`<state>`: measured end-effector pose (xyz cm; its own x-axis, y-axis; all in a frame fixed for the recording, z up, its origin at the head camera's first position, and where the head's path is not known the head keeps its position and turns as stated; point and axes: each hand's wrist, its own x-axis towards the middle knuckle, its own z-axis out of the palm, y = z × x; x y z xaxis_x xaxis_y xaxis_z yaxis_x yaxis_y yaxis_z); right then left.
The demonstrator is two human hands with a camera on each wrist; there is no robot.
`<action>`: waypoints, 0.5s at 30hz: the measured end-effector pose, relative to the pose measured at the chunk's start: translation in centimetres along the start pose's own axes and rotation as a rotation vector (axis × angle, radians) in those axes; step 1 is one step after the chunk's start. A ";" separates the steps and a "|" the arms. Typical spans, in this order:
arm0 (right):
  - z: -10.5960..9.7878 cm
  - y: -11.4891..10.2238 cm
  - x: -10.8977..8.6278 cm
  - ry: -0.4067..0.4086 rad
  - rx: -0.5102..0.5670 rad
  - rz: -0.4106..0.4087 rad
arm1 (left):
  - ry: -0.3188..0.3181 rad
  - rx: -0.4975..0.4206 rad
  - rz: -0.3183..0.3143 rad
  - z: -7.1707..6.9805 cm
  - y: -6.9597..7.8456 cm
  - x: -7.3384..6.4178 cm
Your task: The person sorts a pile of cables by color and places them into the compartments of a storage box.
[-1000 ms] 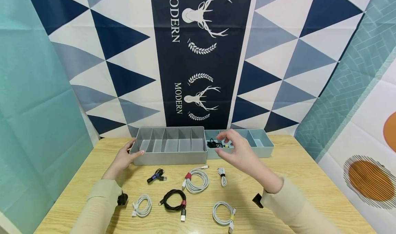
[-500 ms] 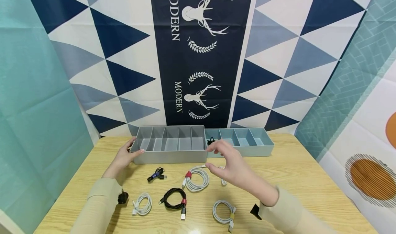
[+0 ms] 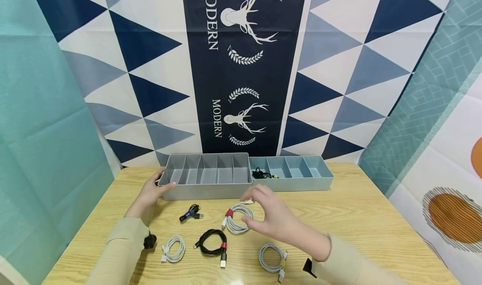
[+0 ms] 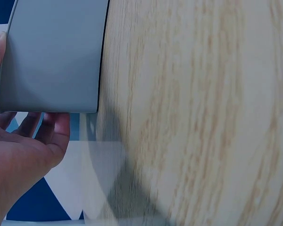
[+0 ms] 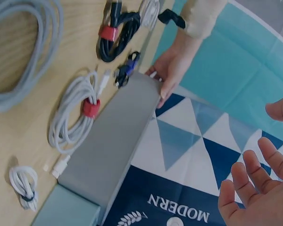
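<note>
My left hand grips the left end of a long grey divided organizer box, thumb on the front wall and fingers bent behind the end in the left wrist view. My right hand hovers with loosely bent fingers, thumb and fingertips apart, holding nothing. It overlaps the right edge of a coiled light-grey cable with a red strap. A small white cable with a dark tie is hidden behind this hand in the head view but shows in the right wrist view. The grey box's visible compartments hold nothing.
A light-blue divided box adjoins the grey one, a black cable in its left compartment. Nearer lie a purple-tied black cable, a red-strapped black cable, a white coil and a yellow-strapped grey coil.
My right hand has moved from over the light-blue box down and left, toward the red-strapped light-grey cable, covering the small white cable. My left hand has stayed on the grey box.
</note>
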<state>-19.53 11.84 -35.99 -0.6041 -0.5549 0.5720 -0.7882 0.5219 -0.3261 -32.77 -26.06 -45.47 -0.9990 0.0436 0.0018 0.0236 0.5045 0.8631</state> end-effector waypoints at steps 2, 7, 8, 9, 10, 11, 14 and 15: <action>0.3 -0.1 -0.2 -0.023 0.021 -0.009 | 0.003 -0.002 -0.002 0.0 0.0 0.0; 1.2 -0.2 -0.6 -0.114 0.039 -0.001 | -0.001 -0.002 -0.004 0.0 0.0 0.0; 1.4 -0.2 -0.7 -0.132 0.036 0.000 | -0.002 -0.002 -0.005 0.0 0.1 -0.1; 1.5 -0.2 -0.8 -0.148 0.030 0.009 | -0.002 -0.003 -0.007 0.0 0.1 -0.1; 1.7 -0.3 -0.9 -0.165 0.027 0.021 | -0.002 -0.004 -0.006 0.0 0.1 -0.1; 1.9 -0.3 -1.0 -0.175 0.021 0.021 | -0.001 -0.005 -0.009 0.0 0.1 -0.1; 2.6 -0.3 -1.4 -0.201 0.017 0.020 | 0.005 -0.002 -0.014 0.0 0.0 0.0; 2.8 -0.3 -1.5 -0.212 0.022 0.020 | 0.011 -0.003 -0.012 0.1 0.0 0.1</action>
<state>-18.73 10.74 -38.87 -0.6289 -0.6698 0.3947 -0.7768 0.5211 -0.3536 -32.84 -25.98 -45.47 -0.9996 0.0282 -0.0029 0.0117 0.5019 0.8649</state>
